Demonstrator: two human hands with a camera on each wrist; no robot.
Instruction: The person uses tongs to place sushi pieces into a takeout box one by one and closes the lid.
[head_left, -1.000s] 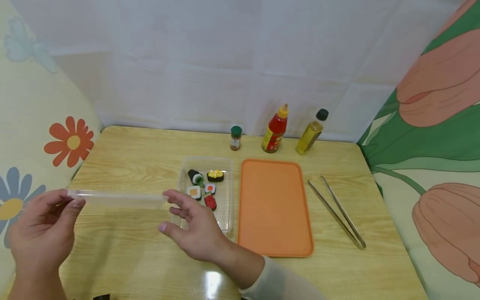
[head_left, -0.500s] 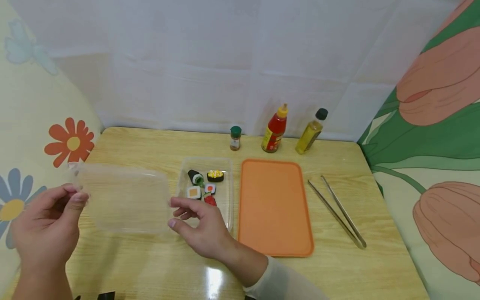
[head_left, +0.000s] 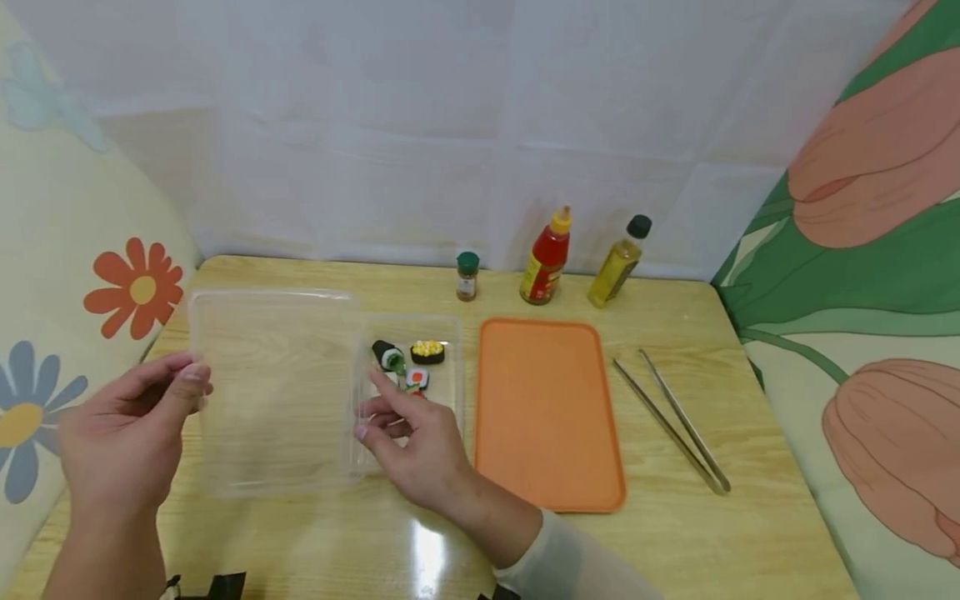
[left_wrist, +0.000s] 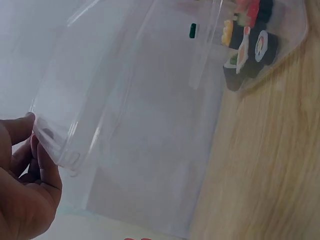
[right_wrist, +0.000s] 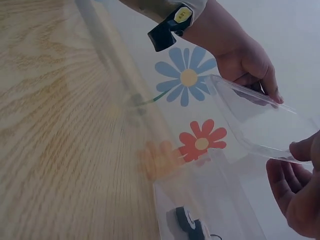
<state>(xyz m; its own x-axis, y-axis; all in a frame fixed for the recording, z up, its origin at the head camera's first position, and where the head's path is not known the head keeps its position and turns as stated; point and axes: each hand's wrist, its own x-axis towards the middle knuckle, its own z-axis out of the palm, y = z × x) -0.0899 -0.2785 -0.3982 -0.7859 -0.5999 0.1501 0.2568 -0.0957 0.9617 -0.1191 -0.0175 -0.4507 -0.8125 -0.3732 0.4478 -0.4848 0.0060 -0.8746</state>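
A clear plastic lid (head_left: 277, 392) is held up over the left side of the table, its broad face toward the head camera. My left hand (head_left: 131, 433) pinches its left edge between thumb and fingers. At the opposite edge, my right hand (head_left: 427, 454) pinches the lid, with the thumb on one face and fingers on the other in the right wrist view. Behind the right hand stands a clear container (head_left: 460, 392), its left part overlapped by the lid. Inside sit several sushi pieces, among them a corn-topped one (head_left: 427, 352) and a cone-shaped hand roll (head_left: 387, 357); others are partly hidden.
Right of the container lies an orange tray (head_left: 551, 417), then metal tongs (head_left: 675, 425) spread on the wooden table (head_left: 360, 550). Along the back stand a green-capped spice jar (head_left: 467, 279), a red sauce bottle (head_left: 545, 262) and an oil bottle (head_left: 617, 265).
The lid has turned from nearly edge-on to broad face showing, and shifted right. Both hands have moved right with it; the right hand covers more of the sushi.
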